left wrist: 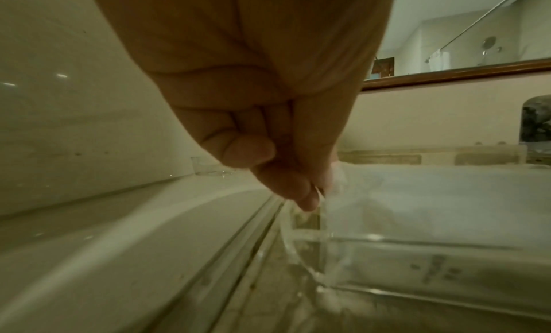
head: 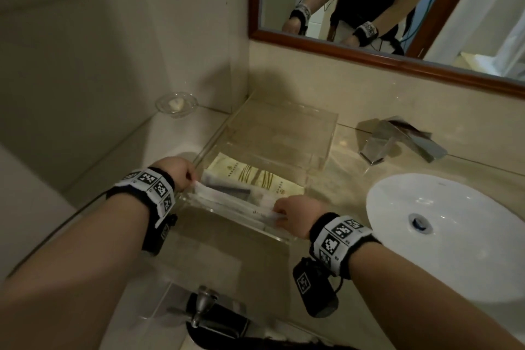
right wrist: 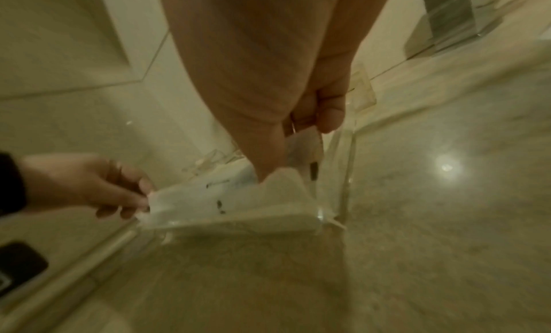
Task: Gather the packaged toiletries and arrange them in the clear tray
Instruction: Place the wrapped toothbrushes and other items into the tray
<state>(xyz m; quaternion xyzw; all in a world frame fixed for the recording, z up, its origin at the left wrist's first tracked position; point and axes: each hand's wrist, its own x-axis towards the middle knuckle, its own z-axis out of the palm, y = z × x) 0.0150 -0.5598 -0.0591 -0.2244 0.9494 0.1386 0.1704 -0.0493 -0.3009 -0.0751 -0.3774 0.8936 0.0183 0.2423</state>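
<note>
A clear tray [head: 326,133] stands on the marble counter left of the basin. Inside its near end lies a cream packet with gold stripes [head: 250,176]. Over the tray's near wall, both hands hold a long white packaged toiletry [head: 235,202] by its ends. My left hand [head: 181,173] pinches the packet's left end [left wrist: 337,180]. My right hand [head: 295,213] pinches its right end [right wrist: 283,182]. A dark item shows through the packet's wrapper. In the right wrist view the left hand [right wrist: 98,189] appears at the packet's far end, beside the tray's corner [right wrist: 325,213].
A white basin [head: 443,233] sits at the right with a chrome tap [head: 397,142] behind it. A small glass soap dish [head: 176,104] stands at the back left. A dark fixture with a metal knob [head: 207,312] lies at the counter's near edge. A framed mirror [head: 369,45] hangs above.
</note>
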